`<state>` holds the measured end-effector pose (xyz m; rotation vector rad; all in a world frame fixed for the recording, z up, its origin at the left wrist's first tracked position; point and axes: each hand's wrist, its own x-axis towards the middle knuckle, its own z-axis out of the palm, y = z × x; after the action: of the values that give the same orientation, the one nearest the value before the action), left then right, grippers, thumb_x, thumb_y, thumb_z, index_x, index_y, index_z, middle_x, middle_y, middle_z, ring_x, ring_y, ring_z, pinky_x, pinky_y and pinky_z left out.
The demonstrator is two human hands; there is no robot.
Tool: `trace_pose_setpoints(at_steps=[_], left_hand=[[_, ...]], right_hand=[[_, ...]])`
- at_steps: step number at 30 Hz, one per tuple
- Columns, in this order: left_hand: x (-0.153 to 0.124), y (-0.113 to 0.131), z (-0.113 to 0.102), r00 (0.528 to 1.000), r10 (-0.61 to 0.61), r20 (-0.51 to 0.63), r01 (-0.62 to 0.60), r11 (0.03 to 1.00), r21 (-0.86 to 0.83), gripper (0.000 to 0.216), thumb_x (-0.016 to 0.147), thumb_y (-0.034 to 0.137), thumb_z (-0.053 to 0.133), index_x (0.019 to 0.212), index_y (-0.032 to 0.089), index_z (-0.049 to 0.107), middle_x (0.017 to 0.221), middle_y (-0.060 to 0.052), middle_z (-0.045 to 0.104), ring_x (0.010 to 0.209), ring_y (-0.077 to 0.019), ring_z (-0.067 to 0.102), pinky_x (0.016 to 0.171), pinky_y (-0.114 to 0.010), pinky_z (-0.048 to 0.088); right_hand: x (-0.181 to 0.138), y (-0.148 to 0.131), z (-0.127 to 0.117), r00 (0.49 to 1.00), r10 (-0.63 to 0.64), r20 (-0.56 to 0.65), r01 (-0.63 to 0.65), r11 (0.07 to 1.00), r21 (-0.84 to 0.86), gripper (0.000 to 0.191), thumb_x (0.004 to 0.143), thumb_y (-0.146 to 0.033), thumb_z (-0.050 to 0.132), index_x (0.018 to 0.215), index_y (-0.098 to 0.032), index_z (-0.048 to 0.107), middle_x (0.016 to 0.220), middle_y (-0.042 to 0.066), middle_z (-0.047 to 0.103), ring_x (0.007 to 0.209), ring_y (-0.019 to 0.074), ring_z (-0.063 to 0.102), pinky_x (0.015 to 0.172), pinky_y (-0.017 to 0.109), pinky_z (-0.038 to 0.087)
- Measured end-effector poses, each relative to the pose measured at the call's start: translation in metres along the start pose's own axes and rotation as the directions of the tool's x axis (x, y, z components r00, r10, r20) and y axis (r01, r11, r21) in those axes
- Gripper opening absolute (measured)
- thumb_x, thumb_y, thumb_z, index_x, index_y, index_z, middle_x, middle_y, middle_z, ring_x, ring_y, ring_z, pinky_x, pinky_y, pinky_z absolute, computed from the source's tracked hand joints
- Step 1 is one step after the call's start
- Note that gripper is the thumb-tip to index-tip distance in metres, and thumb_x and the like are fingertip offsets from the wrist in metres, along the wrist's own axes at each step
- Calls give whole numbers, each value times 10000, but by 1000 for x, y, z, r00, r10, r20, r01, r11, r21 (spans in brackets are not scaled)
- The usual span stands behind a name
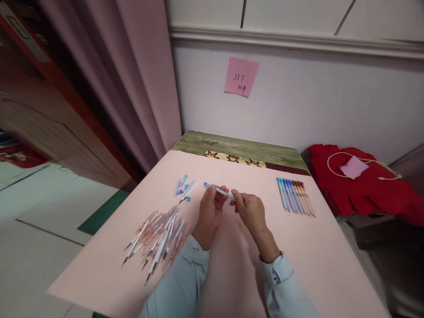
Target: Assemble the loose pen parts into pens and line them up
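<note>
A pale blue pen [221, 191] with a darker blue end is held level above the table between both hands. My left hand [212, 205] is closed around its barrel near the blue end. With thumb and fingers, my right hand [247, 210] pinches the other end, whose tip is hidden. Left of the hands lie loose blue pen barrels and caps [182, 184] beside several white refills [189, 192]. Closer to me spreads a heap of refills and clear sleeves [159, 238]. At the right, a row of pens [296, 197] lies side by side in light blue, violet-blue and orange-brown.
A pale pink sheet [318, 265] covers most of the table, with a green patterned strip [238, 148] at the far edge. The wall [298, 97] stands behind. Red cloth with a white cable [374, 185] lies at the right; a pink curtain [145, 66] hangs left.
</note>
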<state>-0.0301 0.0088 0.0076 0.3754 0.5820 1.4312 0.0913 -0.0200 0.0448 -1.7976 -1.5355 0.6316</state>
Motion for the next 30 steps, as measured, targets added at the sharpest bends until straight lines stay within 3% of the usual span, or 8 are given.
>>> trace_pose_setpoints(at_steps=[3,5,9,13,18,24,27,30], left_hand=[[1,4,-1,999,54,2,-54,998,6,201,816,342,739,868,165,660,863,-21,714,809,-122,686,762,-244,554],[3,5,-2,997,75,-17,-75,997,10,203,813,345,743,873,170,662,874,-16,714,821,-117,687,774,-236,552],[3,6,-3,996,69,-49,-69,998,6,192,802,331,755,871,172,673,884,-17,715,830,-115,685,755,-216,549],[2,6,-3,998,51,-43,-49,998,44,166,813,296,740,901,165,688,898,-23,715,800,-102,674,738,-203,544],[4,8,-4,999,24,-35,-22,998,57,167,771,283,772,858,161,698,858,-20,713,756,-98,662,676,-190,529],[5,10,-1,998,47,-40,-45,997,56,169,768,289,768,830,156,684,814,-7,695,735,-91,652,702,-197,519],[4,9,-2,998,51,-30,-48,995,91,174,778,289,758,853,150,687,837,-15,696,743,-91,649,703,-196,520],[4,6,-4,1000,23,10,-24,991,130,197,792,305,746,897,146,696,890,-38,705,798,-108,661,691,-194,523]], right_hand=[[0,2,0,998,-58,-22,59,998,25,299,886,-501,569,889,-229,693,613,-2,664,583,172,617,568,254,385],[0,5,1,996,-93,-12,94,992,90,246,818,-399,656,992,-225,645,652,-25,669,583,155,607,566,238,394],[0,8,2,997,-73,-22,75,990,123,127,827,-353,634,848,-229,625,633,-28,666,539,141,578,548,235,390],[-1,5,2,998,-56,-8,56,990,130,287,912,-438,537,742,-229,637,644,-4,704,570,153,627,578,245,415],[-2,2,4,998,-15,63,5,988,157,542,973,-546,382,620,-220,633,532,7,660,470,143,601,563,256,426],[-2,2,8,994,-98,-51,105,981,164,282,801,-463,674,938,-219,642,645,-20,685,546,148,597,553,242,410],[-3,1,9,995,-85,-49,94,970,226,232,839,-448,629,817,-218,616,648,-4,691,541,144,598,544,236,412],[-4,-1,9,998,-56,-25,60,969,241,338,902,-490,548,707,-220,604,625,11,700,534,146,626,567,240,435]])
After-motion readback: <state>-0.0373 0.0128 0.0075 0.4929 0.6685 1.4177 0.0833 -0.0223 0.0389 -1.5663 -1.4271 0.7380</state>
